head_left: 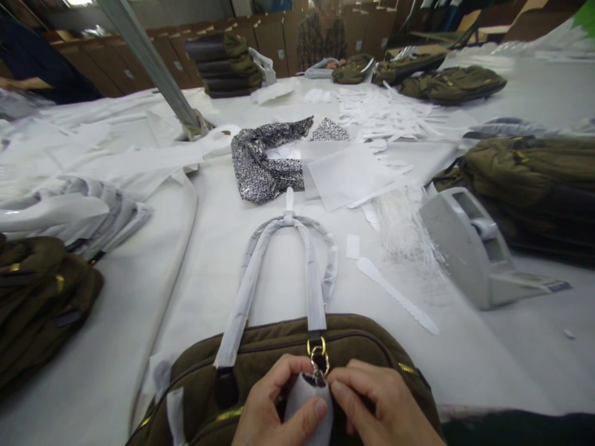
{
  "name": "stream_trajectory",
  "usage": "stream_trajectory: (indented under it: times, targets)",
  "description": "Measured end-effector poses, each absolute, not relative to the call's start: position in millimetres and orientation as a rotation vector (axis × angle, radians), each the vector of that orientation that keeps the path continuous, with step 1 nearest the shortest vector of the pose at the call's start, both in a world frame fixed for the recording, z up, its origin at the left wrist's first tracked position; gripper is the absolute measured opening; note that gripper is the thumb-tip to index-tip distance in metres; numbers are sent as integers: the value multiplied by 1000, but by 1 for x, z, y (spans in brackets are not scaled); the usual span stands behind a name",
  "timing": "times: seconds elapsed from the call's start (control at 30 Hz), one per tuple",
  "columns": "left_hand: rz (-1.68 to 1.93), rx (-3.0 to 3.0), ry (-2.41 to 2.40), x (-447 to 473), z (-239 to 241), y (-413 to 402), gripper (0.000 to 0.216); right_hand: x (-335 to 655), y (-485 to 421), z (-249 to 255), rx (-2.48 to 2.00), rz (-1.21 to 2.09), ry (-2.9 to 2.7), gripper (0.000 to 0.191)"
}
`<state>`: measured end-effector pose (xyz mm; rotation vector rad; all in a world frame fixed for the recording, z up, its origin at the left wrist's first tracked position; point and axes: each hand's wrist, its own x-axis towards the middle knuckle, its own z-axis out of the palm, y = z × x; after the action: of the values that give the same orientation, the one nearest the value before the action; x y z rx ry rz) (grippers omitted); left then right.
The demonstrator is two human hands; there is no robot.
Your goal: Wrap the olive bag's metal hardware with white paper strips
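Note:
An olive-green bag (362, 334) with dark piping and gold zips lies at the front. Its two handles (251, 279), wrapped in pale paper, stretch away from me across the table. My left hand (274, 402) is closed around a pale-wrapped piece (297, 391), thumb across its front. That piece hangs from a gold clasp (320, 358) at the base of the right handle. At its upper right edge, my right hand (381, 396) has thumb and fingers pinched together; what they hold is hidden.
A grey tape dispenser (460, 248) stands at right, before stacked olive bags (534, 179). White strips (395, 297) and black-and-white patterned wrapping (260, 164) lie beyond my bag. More bags (41, 297) are at left. Another person (323, 37) is across the table.

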<state>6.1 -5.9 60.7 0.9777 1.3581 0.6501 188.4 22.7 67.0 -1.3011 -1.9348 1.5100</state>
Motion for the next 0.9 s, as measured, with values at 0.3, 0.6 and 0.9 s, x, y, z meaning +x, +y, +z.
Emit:
stream_trajectory:
  times: [0.3, 0.6, 0.9]
  targets:
    - [585, 1109, 1488, 5, 80, 11, 32, 181, 17, 66, -1375, 1587, -1720, 17]
    - [846, 1274, 1496, 12, 83, 14, 23, 179, 25, 70, -1220, 1256, -1897, 18]
    - [984, 1176, 1476, 23, 73, 3, 25, 178, 28, 69, -1241, 1390, -1831, 13]
